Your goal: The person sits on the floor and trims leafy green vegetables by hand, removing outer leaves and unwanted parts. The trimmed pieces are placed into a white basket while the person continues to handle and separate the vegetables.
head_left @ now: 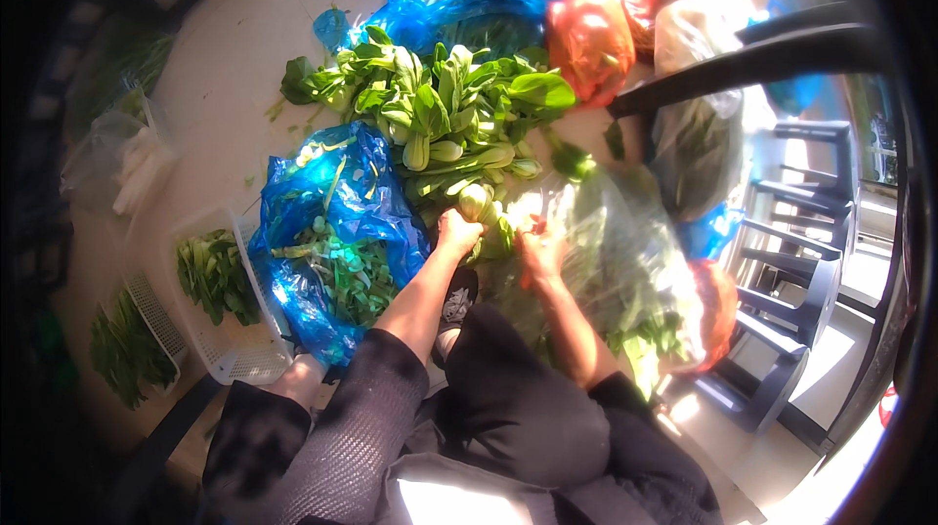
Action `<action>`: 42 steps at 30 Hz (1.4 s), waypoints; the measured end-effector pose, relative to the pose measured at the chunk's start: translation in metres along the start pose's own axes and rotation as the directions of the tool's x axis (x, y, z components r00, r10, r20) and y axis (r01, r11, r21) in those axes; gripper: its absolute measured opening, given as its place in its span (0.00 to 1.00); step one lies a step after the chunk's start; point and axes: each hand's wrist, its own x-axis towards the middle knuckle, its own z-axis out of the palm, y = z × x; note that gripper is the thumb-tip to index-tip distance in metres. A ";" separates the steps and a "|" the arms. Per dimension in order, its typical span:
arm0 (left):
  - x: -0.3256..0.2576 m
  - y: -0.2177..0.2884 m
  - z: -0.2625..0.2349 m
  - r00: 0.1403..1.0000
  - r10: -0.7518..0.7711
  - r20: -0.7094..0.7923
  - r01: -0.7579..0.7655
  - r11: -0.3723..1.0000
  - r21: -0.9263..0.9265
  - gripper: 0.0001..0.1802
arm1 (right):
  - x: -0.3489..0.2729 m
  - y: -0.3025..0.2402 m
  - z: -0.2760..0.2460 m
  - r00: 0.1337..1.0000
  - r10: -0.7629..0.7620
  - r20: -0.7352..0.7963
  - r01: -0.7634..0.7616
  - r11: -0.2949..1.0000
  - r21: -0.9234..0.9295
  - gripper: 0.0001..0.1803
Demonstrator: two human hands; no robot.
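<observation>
Between my knees, a head of bok choy (476,201) with a pale green base is gripped in my left hand (459,235), fingers wrapped round it. My right hand (541,250) is at its right side, fingers closed at the plant's leaves; strong glare washes out the fingertips. Just beyond lies a large heap of bok choy (440,110) on the floor. By my left forearm an open blue plastic bag (278,266) holds loose leaves and trimmings. Under and beside my right forearm is a clear plastic bag (625,252) with greens in it.
White baskets (234,354) with leafy greens stand at left. Farther off are another blue bag (459,2), a red bag (591,37) and a clear bag (694,154). A dark bar (752,66) juts in from the right, above stacked dark plastic stools (801,252).
</observation>
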 end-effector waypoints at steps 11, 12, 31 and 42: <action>-0.099 -0.012 -0.071 0.801 0.340 0.493 0.479 0.130 -0.868 0.33 | -0.064 -0.070 -0.010 0.797 0.038 0.603 -0.382 0.805 0.454 0.28; -0.107 -0.005 -0.075 0.800 0.366 0.476 0.466 0.122 -0.876 0.35 | -0.067 -0.070 -0.006 0.792 0.032 0.610 -0.388 0.798 0.461 0.27; -0.120 0.021 -0.113 0.925 0.251 0.286 0.126 0.509 -0.852 0.28 | 0.071 -0.058 0.064 0.953 0.292 0.083 -0.298 0.849 0.437 0.21; -0.120 0.045 -0.136 0.784 0.576 0.231 -0.087 0.471 -0.878 0.61 | -0.040 -0.116 0.016 0.800 -0.426 0.422 0.299 0.894 0.334 0.20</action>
